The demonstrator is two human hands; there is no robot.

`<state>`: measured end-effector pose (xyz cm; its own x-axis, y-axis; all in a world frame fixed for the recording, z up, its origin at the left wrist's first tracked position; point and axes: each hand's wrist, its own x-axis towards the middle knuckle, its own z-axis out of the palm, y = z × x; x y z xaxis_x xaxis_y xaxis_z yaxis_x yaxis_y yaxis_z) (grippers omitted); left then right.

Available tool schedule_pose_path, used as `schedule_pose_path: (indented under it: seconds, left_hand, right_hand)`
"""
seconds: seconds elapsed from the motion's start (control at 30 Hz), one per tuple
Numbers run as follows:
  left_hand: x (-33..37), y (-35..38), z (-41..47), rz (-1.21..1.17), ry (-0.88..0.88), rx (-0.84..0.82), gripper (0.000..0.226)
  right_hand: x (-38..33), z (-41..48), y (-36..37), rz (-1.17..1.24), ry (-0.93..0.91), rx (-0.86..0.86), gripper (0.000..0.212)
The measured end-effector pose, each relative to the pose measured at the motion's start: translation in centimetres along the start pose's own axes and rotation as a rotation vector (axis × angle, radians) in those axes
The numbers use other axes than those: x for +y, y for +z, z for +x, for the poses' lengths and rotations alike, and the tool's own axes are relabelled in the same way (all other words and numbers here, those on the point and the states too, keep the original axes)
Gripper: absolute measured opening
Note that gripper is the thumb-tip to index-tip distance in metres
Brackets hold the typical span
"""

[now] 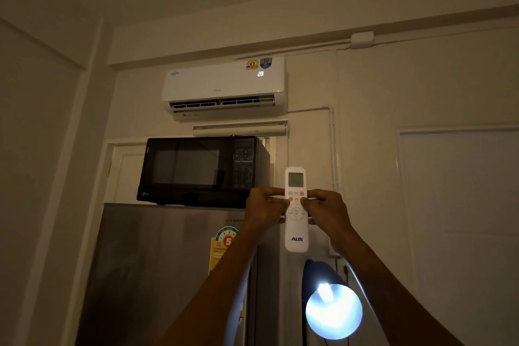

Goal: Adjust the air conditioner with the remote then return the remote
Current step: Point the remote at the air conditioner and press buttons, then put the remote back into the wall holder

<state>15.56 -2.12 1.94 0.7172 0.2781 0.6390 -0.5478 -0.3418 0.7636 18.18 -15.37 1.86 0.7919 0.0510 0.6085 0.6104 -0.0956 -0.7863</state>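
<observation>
Mid-task: remote held upright below the air conditioner, left hand and right hand both gripping its sides, thumbs on the buttons. Unit is on, display reads 28. Adjusting seems underway; returning the remote is not yet done.

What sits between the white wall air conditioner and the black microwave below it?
In the head view, a long pale tube light fixture sits between the white air conditioner and black microwave.

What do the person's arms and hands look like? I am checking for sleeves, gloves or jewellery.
Both forearms are bare as far as the frame shows: no sleeves, no gloves. The left hand and right hand show no rings or watch that I can make out in the dim light.
</observation>
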Motion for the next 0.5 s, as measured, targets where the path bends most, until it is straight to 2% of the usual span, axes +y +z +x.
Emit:
schedule_pose_path:
  seconds: [0.5]
  left_hand:
    - [-3.9, 11.6, 5.0, -0.052, -0.082, -0.062, 0.034]
  right_hand:
    - [7.9, 7.1, -7.6, 0.001, 0.047, 0.047, 0.028]
